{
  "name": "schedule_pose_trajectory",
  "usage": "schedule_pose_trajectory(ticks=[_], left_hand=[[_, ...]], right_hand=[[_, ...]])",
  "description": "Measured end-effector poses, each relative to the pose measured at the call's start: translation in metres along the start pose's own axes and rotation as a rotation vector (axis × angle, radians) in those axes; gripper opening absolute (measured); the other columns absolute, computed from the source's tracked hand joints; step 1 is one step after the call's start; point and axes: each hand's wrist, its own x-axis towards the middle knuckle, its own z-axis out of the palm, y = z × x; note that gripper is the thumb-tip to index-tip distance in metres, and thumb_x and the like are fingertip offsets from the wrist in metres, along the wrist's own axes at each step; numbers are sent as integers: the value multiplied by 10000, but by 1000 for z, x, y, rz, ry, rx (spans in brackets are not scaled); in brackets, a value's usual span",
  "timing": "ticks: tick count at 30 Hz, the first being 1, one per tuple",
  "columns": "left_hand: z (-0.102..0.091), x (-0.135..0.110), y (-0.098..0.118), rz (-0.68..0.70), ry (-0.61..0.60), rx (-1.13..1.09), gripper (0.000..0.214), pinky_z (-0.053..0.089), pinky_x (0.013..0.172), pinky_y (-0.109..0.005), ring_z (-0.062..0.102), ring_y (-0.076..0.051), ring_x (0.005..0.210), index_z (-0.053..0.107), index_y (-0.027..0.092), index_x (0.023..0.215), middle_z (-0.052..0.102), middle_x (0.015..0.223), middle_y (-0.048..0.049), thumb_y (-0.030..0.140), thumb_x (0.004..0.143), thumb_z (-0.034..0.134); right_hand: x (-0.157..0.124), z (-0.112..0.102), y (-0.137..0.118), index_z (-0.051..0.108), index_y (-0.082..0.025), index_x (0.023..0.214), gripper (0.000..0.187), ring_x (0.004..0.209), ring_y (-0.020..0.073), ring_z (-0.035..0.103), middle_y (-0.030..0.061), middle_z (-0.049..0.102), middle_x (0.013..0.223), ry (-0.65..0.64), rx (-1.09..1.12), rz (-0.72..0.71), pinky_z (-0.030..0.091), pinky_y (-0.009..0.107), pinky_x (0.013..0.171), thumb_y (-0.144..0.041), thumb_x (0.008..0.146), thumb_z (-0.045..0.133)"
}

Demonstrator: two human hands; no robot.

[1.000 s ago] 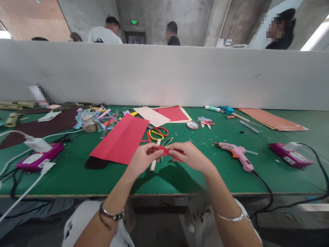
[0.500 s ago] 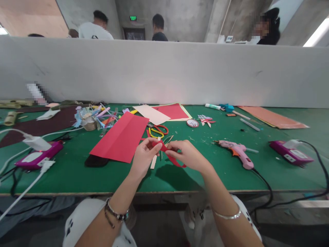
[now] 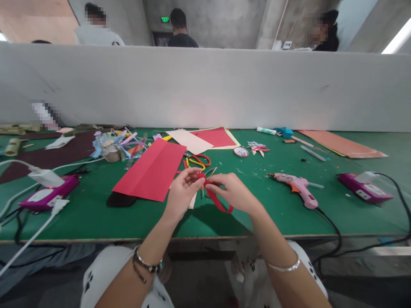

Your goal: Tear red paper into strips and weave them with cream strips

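Note:
Both hands meet over the green table (image 3: pixel 144 220) and pinch a narrow red paper strip (image 3: pixel 221 206). My left hand (image 3: pixel 183 191) is closed on its rolled or folded end, between thumb and fingers. Close beside it, my right hand (image 3: pixel 233 191) pinches the same strip, whose free part curls down in a loop below the fingers. Just beyond the hands lie scissors (image 3: pixel 201 161) with red and yellow handles. A large red paper sheet (image 3: pixel 150 169) lies to the left of my left hand. Pale strips lie partly hidden under the hands.
A pink glue gun (image 3: pixel 297 188) with a black cord lies right, near a purple power strip (image 3: pixel 362 188). Another purple power strip (image 3: pixel 51 192) sits left. A round tin (image 3: pixel 240 152), glue stick (image 3: pixel 266 131) and orange sheets (image 3: pixel 343 144) lie farther back. A grey partition (image 3: pixel 205 87) stands behind.
The fingers have shifted slightly at the red strip, and its end looks more bunched. The hanging loop has dropped lower and opened wider. Two people behind the partition appear farther left.

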Motion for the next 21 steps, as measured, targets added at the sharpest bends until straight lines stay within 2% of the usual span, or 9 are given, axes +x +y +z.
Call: schedule_pose_trajectory(ticks=[4,9,12,21], left_hand=[[0,-1,1,-58,8,7,250,495,586,-226,553,-100,554,590,139,617,577,560,28,359,548,689],[-1,0,4,-36,39,10,234,493,533,-197,543,-91,507,629,134,613,580,513,28,350,551,693],[-2,0,6,-28,36,5,212,480,504,-176,531,-80,481,628,131,603,574,495,28,333,566,682],[-6,2,4,43,11,-33,184,423,433,-143,470,-50,420,593,140,586,507,453,57,304,593,675]], right_hand=[[0,1,-2,529,-151,659,229,529,82,488,-8,582,600,-12,52,-8,343,189,535,-213,834,395],[0,7,-1,516,-161,714,149,551,102,501,-19,564,604,40,80,24,348,198,518,-290,783,486],[1,8,-1,509,-165,679,128,534,102,509,-25,560,578,49,147,46,367,202,520,-259,765,500],[-1,5,-2,517,-153,673,239,467,89,529,-19,555,522,-95,384,93,422,193,483,-247,835,367]])
